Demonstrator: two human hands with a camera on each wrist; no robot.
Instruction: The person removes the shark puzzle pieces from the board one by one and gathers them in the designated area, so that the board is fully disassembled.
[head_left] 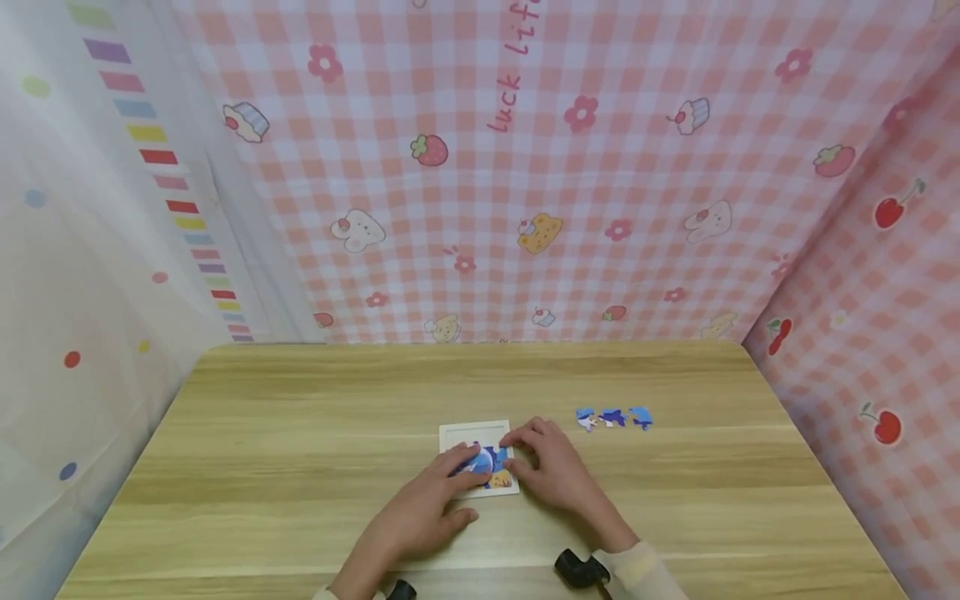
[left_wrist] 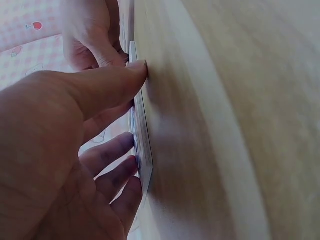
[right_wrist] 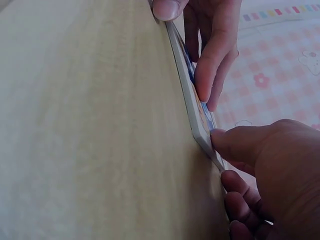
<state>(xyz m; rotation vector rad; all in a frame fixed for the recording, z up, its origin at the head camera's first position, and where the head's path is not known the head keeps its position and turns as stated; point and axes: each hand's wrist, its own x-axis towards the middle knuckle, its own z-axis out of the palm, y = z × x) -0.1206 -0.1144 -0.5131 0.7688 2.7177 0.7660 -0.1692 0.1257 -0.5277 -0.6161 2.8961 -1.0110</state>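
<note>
A small white-framed jigsaw puzzle tray [head_left: 476,427] lies flat on the table, with blue pieces and an orange-yellow one in its lower part. My left hand [head_left: 423,508] rests its extended fingers on the blue pieces, and its thumb lies apart near the tray's front edge. At the tray's right edge, thumb and index finger of my right hand [head_left: 558,471] hold a blue puzzle piece [head_left: 503,455] from two sides. In the right wrist view the right thumb [right_wrist: 237,142] touches the tray's top near a corner, the other fingers curled beside it.
Several loose blue puzzle pieces [head_left: 613,418] lie in a row on the wooden table [head_left: 300,433], to the right of and beyond the tray. Patterned cloths [head_left: 480,183] hang behind the table and on both sides.
</note>
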